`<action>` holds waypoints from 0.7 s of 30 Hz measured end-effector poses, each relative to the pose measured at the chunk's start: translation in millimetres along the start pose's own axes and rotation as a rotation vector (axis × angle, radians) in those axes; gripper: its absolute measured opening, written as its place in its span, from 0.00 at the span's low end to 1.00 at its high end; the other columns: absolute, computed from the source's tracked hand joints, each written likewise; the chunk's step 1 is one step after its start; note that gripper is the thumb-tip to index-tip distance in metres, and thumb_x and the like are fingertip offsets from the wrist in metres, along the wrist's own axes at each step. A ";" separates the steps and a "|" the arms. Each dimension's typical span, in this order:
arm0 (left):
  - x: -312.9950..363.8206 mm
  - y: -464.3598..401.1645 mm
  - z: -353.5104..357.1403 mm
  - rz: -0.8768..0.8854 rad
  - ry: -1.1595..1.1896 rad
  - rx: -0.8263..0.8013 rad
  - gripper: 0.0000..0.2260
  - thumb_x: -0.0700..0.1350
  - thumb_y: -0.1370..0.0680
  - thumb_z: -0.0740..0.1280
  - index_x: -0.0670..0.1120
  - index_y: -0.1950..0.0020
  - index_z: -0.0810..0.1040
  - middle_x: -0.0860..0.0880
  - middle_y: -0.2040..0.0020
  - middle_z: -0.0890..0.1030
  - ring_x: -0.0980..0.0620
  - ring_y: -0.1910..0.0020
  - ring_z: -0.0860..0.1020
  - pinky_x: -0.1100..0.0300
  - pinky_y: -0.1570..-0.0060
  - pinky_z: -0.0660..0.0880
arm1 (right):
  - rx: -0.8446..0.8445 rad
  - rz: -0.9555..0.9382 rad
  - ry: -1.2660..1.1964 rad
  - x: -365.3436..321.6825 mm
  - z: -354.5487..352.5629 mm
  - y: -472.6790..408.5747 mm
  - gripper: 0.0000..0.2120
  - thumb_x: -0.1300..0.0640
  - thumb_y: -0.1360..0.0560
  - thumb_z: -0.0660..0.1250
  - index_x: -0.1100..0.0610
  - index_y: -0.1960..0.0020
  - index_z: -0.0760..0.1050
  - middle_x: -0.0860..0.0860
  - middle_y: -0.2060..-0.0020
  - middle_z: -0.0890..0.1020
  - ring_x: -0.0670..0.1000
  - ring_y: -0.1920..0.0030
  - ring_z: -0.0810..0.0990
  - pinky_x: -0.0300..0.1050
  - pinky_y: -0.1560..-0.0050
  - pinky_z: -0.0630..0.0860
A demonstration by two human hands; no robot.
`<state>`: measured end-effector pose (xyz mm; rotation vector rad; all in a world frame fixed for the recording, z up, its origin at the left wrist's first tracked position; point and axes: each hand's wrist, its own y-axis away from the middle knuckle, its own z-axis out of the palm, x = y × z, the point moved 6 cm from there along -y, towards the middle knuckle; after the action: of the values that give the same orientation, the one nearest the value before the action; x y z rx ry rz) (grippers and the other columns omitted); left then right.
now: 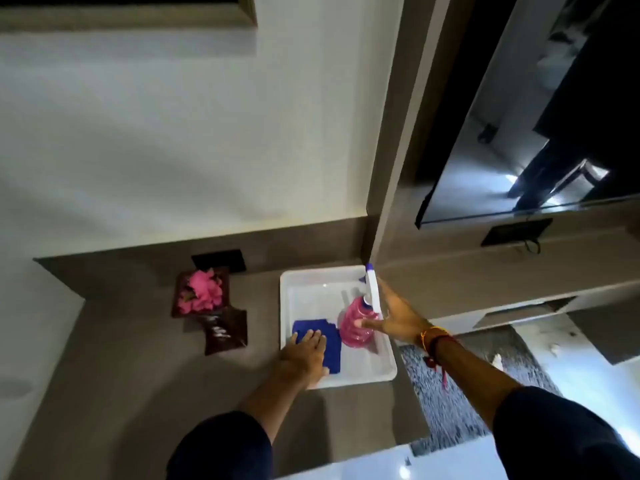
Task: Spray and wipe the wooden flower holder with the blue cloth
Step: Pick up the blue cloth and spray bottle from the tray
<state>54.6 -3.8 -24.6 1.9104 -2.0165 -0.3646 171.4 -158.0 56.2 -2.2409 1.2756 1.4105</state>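
Head view: the left hand [304,355] lay palm-down on the blue cloth [320,342], its fingers [317,337] spread flat and pressed on the fabric, not closed around it; the cloth sat folded in the near left part of a white tray [301,282] on the grey table [145,368]; the left forearm reached forward from a dark sleeve [221,448], wrist straight, heel of the hand over the tray's near rim.

The right hand [394,318] was held open beside the spray bottle [356,323], fingers [372,323] extended and apart, thumb tip touching or just short of the pink body, the other fingers running up behind the white trigger head; whether the hand actually pressed the bottle could not be told through the blur; the right arm stretched in from the lower right, a red and yellow thread band [434,341] at the wrist; the bottle stood upright in the right part of the tray, just beside the cloth.

The wooden flower holder [202,292], dark brown and filled with pink petals [204,289], stood on the table well to the left of the tray, near the back wall, untouched by either hand; a dark glossy packet [225,330] lay against its near edge, its markings unreadable; motion blur softened the whole scene; a dark screen [540,109] at upper right was cut off by the edge.
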 end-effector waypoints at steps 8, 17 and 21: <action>7.2 -21.9 15.5 -0.023 -0.160 0.147 0.33 0.43 0.20 0.65 0.35 0.22 0.49 0.37 0.20 0.55 0.39 0.21 0.53 0.44 0.21 0.49 | 0.346 -0.152 -0.172 2.3 16.6 -25.6 0.32 0.47 0.26 0.71 0.42 0.27 0.59 0.47 0.52 0.82 0.46 0.53 0.84 0.28 0.56 0.79; 2.1 -5.1 -15.4 -0.071 -0.045 0.358 0.28 0.47 0.31 0.79 0.41 0.35 0.76 0.41 0.39 0.82 0.47 0.40 0.81 0.57 0.39 0.77 | 0.494 -0.157 -0.115 -29.7 11.9 -22.7 0.16 0.64 0.23 0.64 0.60 0.35 0.72 0.56 0.48 0.80 0.49 0.54 0.81 0.43 0.47 0.80; -16.8 38.5 -46.5 -0.071 0.054 0.488 0.22 0.44 0.24 0.71 0.40 0.32 0.72 0.41 0.40 0.80 0.46 0.42 0.80 0.55 0.39 0.77 | 0.526 -0.278 0.033 -91.1 10.2 -1.5 0.10 0.64 0.24 0.64 0.61 0.44 0.74 0.57 0.59 0.81 0.54 0.61 0.80 0.46 0.58 0.82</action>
<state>39.4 17.5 32.3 2.2409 -2.1479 0.1829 150.5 -100.5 124.5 -1.9820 1.1240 0.8236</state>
